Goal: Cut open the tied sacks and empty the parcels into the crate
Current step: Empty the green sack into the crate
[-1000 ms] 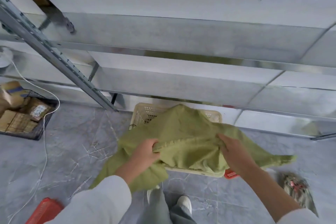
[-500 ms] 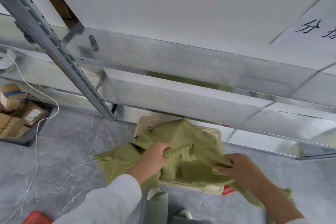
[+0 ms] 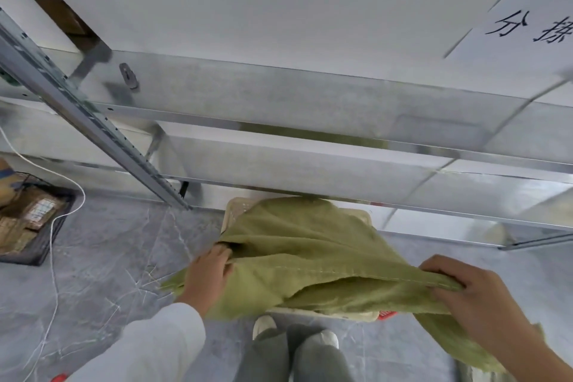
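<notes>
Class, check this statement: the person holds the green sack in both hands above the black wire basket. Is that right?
Not quite. The head view shows the left hand and right hand gripping the green sack above a cream crate; the black wire basket sits apart on the floor, off to the left.

**One head view, tilted down**

I get a single wide-angle feed from the person's head, facing forward and steeply down at the floor [image 3: 108,257]. The left hand [image 3: 210,276] and right hand [image 3: 474,298], both gripping the sack [image 3: 310,251], sit close in the lower frame; shoes [image 3: 263,326] at the bottom edge, shelf [image 3: 279,96] bowed across the top.
</notes>
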Available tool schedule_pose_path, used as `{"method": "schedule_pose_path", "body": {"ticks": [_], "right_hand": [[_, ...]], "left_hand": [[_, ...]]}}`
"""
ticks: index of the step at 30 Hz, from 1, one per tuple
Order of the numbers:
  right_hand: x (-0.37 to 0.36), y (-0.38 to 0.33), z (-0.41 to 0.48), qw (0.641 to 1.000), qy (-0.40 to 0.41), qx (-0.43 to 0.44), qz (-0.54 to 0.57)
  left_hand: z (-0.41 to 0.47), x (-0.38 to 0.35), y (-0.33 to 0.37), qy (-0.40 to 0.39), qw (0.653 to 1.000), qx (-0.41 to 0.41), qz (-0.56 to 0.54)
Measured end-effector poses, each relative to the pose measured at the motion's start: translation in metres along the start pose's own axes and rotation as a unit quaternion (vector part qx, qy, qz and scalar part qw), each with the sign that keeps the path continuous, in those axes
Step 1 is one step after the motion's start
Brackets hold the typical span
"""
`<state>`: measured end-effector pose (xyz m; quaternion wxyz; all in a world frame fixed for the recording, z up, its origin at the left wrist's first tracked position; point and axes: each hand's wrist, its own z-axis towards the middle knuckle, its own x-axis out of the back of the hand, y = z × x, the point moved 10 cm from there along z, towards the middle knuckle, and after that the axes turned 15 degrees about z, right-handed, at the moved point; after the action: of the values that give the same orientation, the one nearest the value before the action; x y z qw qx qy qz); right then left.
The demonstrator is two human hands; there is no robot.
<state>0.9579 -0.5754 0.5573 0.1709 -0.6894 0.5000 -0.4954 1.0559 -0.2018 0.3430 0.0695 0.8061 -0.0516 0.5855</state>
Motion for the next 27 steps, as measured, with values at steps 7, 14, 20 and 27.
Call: {"method": "schedule_pose_path", "body": {"ticks": [7,14,20,27], "right_hand": [[-0.031,0.067,0.019,0.987,-0.079,-0.121,-0.064],[0.004,-0.021,0.016,0.998,-0.053,-0.041,0.022],[-0.010,-0.029,0.015,0.998,0.012,-0.031,0.054],[0.050,-0.080,0.027,0.985,0.108,0.052,0.125]], "left_hand": [[-0.003,-0.002,0.029,-0.096,0.884,0.172,-0.423],[0.000,0.071,0.061,-0.053,0.816,0.186,-0.545],[-0.008,0.088,0.085,-0.111,0.812,0.162,-0.549],[-0.003,0.148,0.056,0.016,0.786,0.176,-0.592]]}}
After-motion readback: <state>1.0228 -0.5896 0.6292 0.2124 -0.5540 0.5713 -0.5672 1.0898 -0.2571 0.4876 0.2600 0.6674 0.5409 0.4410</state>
